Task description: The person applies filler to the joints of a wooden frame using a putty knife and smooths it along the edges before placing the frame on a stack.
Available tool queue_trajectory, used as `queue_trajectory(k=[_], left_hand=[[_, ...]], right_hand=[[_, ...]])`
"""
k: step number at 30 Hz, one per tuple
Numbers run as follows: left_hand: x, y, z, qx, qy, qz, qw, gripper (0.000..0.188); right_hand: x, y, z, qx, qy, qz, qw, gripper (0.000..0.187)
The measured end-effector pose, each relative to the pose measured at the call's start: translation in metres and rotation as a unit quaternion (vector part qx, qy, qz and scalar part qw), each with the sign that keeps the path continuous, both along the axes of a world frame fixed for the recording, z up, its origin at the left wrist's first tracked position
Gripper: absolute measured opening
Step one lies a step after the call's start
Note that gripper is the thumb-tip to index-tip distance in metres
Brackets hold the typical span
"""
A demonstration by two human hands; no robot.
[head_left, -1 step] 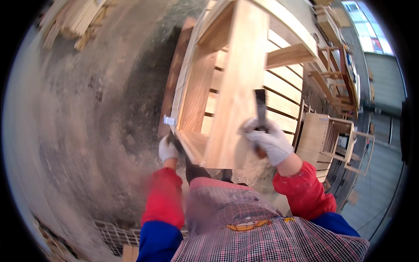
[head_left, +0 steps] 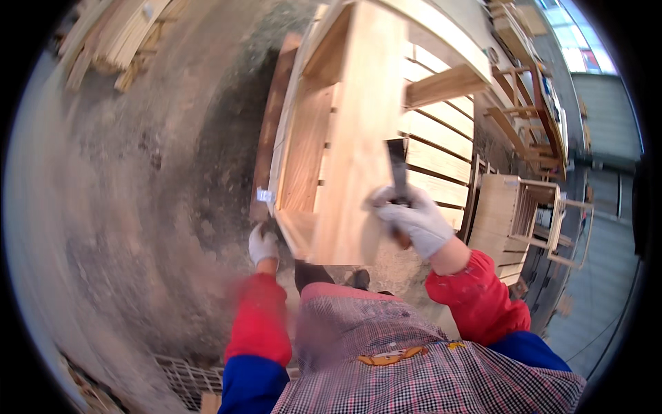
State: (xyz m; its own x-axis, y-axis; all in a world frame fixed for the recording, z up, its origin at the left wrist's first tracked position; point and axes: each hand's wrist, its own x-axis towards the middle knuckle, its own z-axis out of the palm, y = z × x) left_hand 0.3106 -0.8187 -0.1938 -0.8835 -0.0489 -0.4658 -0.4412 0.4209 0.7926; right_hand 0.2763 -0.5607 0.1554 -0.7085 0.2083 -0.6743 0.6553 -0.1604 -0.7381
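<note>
My right hand (head_left: 418, 224), in a white glove, is closed round the handle of a putty knife (head_left: 398, 165). Its dark flat blade points away from me. The hand is beside the right edge of a wide, light wooden board (head_left: 362, 138); whether it touches the board I cannot tell. This board runs lengthwise along an open wooden frame (head_left: 301, 152) with slats (head_left: 441, 155) on its right side. Below the frame's near left corner, my gloved left hand (head_left: 263, 247) has its fingers curled. Anything within them is hidden. A small pale tag (head_left: 265, 195) shows above it.
A reddish-brown beam (head_left: 272, 131) lies along the frame's left side. Stacked timber (head_left: 131, 38) is at the far left. On the right stand a small wooden cabinet (head_left: 493, 207) and a rack of wooden parts (head_left: 527, 110). A white grid (head_left: 186, 372) lies near my left elbow.
The frame and board have shifted slightly left. My right hand moved left with the putty knife. My left hand sits a little lower and farther from the frame's corner.
</note>
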Motion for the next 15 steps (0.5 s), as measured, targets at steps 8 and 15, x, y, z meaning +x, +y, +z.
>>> queue_trajectory(k=[8,15], left_hand=[[-0.084,0.009,0.196,0.315,0.056,0.079,0.944,0.034],[-0.089,0.031,0.316,0.037,0.415,-0.153,0.896,0.046]], right_hand=[[0.150,0.052,0.011,-0.015,0.008,-0.070,0.997,0.022],[0.416,0.105,0.008,-0.036,0.047,-0.176,0.983,0.022]])
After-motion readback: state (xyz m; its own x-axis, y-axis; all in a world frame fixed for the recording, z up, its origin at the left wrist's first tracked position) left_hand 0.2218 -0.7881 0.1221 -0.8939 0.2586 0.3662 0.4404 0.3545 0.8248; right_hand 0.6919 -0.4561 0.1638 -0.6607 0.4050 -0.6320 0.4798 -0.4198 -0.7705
